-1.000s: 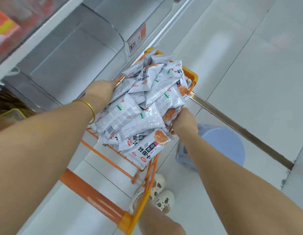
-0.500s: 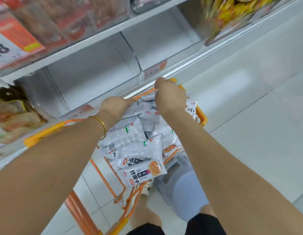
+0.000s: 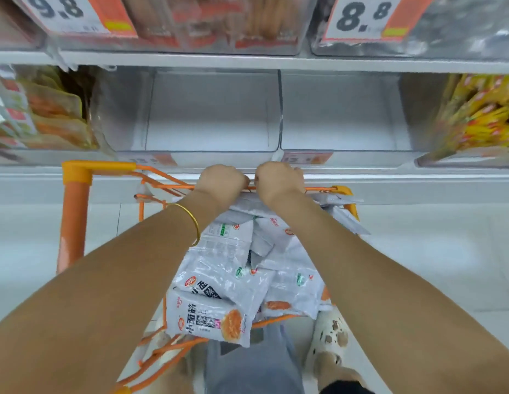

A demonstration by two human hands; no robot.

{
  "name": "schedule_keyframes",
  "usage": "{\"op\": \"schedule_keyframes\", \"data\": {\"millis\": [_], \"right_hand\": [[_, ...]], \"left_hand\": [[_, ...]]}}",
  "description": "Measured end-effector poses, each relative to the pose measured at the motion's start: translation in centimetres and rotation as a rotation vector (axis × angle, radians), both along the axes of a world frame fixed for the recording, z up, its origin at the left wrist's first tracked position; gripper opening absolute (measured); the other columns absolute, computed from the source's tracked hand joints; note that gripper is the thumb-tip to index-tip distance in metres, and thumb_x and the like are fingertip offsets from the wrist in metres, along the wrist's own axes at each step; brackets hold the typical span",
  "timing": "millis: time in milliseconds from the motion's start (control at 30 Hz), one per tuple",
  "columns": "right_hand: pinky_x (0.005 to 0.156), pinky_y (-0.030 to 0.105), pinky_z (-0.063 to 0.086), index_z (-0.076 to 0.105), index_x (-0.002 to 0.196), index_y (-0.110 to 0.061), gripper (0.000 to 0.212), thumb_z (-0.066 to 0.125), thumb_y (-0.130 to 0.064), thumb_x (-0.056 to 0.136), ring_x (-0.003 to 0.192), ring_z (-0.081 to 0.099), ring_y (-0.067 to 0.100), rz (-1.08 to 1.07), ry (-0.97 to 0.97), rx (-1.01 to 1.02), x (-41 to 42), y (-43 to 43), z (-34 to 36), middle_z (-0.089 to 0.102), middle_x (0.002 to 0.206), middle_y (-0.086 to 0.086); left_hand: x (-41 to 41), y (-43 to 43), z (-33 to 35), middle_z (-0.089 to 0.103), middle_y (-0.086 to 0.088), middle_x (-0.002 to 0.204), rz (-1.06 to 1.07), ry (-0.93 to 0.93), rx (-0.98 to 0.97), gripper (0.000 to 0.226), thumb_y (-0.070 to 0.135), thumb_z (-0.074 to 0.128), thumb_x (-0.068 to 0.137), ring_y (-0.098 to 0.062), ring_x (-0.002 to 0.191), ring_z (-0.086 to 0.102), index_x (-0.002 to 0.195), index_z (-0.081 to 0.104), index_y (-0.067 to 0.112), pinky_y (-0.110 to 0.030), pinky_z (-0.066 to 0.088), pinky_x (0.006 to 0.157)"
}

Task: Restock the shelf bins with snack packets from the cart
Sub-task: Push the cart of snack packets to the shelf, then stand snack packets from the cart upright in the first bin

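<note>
Heaped in the wire basket of the orange cart (image 3: 76, 177): grey-white snack packets (image 3: 247, 265), piled above the rim, lying every way, without one common long axis (nearest one face up, long side running left to right). None yet in the bins. Just beyond the heap, at the far rim of the cart, both hands side by side and almost touching: left hand (image 3: 222, 180) with a thin gold bangle (image 3: 190, 223) on the wrist, right hand (image 3: 278, 179) just beside it. Fingers (image 3: 294, 174) curled into fists, knuckles up, closed apparently over the orange rim wire. Fingertips hidden behind the knuckles, so impossible to exclude a packet edge pinched together with the wire. For the coming move, worth noting: heap below the fingers and nearer to the body, so a reach back and down needed, about equally short for either hand. Straight ahead, just past the rim, two clear bins holding no packet: left bin (image 3: 207, 115) before the left hand, right bin (image 3: 338, 115) before the right. Probably the step in hand: bringing the cart close against the shelf (image 3: 389, 177) before any grabbing. Further out, filled bins with orange-brown packs (image 3: 48, 115) at left and yellow packs (image 3: 480, 115) at right. Above, another row with price cards (image 3: 364, 17). Below, pale floor (image 3: 446, 265) and a spotted shoe (image 3: 330, 334).
</note>
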State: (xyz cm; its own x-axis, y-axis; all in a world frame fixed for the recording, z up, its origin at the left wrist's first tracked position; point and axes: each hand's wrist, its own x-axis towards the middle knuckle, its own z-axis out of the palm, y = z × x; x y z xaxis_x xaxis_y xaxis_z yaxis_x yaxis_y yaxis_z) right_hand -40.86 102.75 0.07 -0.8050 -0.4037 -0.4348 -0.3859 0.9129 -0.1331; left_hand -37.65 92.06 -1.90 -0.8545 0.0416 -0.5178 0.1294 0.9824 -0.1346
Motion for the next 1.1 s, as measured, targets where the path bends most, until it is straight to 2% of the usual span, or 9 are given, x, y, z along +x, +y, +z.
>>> {"op": "schedule_keyframes", "data": {"millis": [100,233,367,533,667,733,833,933,1100], "right_hand": [[0.092,0.034,0.040,0.060,0.114,-0.012,0.029,0.045,-0.002,0.090,0.115,0.055,0.029,0.022,-0.043,0.034,-0.6,0.3,-0.3,0.061,0.121,0.008],[0.081,0.032,0.045,0.061,0.113,-0.013,0.028,0.055,-0.005,0.087,0.114,0.057,0.028,0.128,0.035,0.082,-1.5,0.0,-0.4,0.061,0.120,0.006],[0.070,0.027,0.037,0.062,0.110,-0.012,0.026,0.054,-0.004,0.086,0.107,0.061,0.027,0.235,0.183,0.117,-1.6,-0.6,-0.9,0.064,0.114,0.006],[0.072,0.030,0.037,0.062,0.114,-0.011,0.028,0.050,-0.005,0.089,0.111,0.058,0.028,0.305,0.338,0.142,-0.3,-1.0,-1.1,0.062,0.121,0.007],[0.077,0.032,0.041,0.061,0.117,-0.009,0.030,0.047,-0.004,0.091,0.116,0.055,0.029,0.268,0.485,0.091,1.3,-0.8,-1.8,0.060,0.125,0.009],[0.082,0.033,0.044,0.061,0.118,-0.008,0.030,0.047,-0.005,0.091,0.117,0.055,0.030,0.251,0.462,0.081,2.3,-0.5,-1.7,0.060,0.126,0.011],[0.074,0.030,0.041,0.063,0.112,-0.009,0.025,0.055,-0.010,0.089,0.112,0.058,0.029,0.263,0.443,0.097,2.1,-0.5,-2.1,0.062,0.121,0.009],[0.074,0.031,0.040,0.062,0.113,-0.008,0.026,0.051,-0.006,0.090,0.112,0.057,0.030,0.250,0.479,0.077,2.3,-0.7,-1.9,0.063,0.121,0.011],[0.073,0.031,0.040,0.063,0.110,-0.008,0.023,0.050,-0.005,0.090,0.110,0.058,0.030,0.309,0.461,0.138,1.8,-1.7,-2.2,0.063,0.118,0.010]], "left_hand": [[0.4,0.4,0.9,0.061,-0.015,0.111,0.044,0.058,0.014,0.025,0.010,0.046,0.091,-0.036,0.103,0.057,0.112,0.060,0.013,-0.030,0.036,0.071],[0.4,-0.4,0.1,0.062,-0.012,0.109,0.077,0.115,0.073,0.028,0.012,0.051,0.089,-0.033,0.101,0.057,0.111,0.062,0.022,-0.027,0.033,0.068],[0.2,-1.8,-1.5,0.065,-0.005,0.108,0.045,0.244,0.184,0.026,0.015,0.055,0.087,-0.028,0.100,0.058,0.106,0.066,0.028,-0.026,0.037,0.069],[-0.4,-2.5,-2.8,0.066,-0.003,0.108,0.040,0.308,0.222,0.023,0.015,0.059,0.084,-0.028,0.098,0.059,0.101,0.069,0.028,-0.028,0.046,0.077],[0.3,-2.2,-3.2,0.065,-0.007,0.114,0.027,0.435,0.179,0.025,0.015,0.059,0.088,-0.028,0.105,0.058,0.108,0.069,0.024,-0.027,0.043,0.080],[1.2,-1.8,-3.1,0.064,-0.009,0.116,0.067,0.418,0.183,0.025,0.016,0.058,0.088,-0.030,0.106,0.058,0.109,0.068,0.024,-0.026,0.042,0.080],[1.6,-2.1,-3.4,0.064,-0.007,0.114,0.101,0.422,0.195,0.022,0.016,0.059,0.086,-0.029,0.104,0.058,0.104,0.069,0.025,-0.025,0.039,0.075],[2.1,-2.3,-3.5,0.065,-0.007,0.111,0.098,0.483,0.202,0.021,0.016,0.058,0.087,-0.029,0.102,0.059,0.103,0.069,0.024,-0.028,0.042,0.077],[1.8,-2.9,-4.0,0.064,-0.008,0.108,0.114,0.460,0.187,0.021,0.014,0.057,0.086,-0.030,0.099,0.058,0.101,0.068,0.023,-0.028,0.041,0.073]]}}
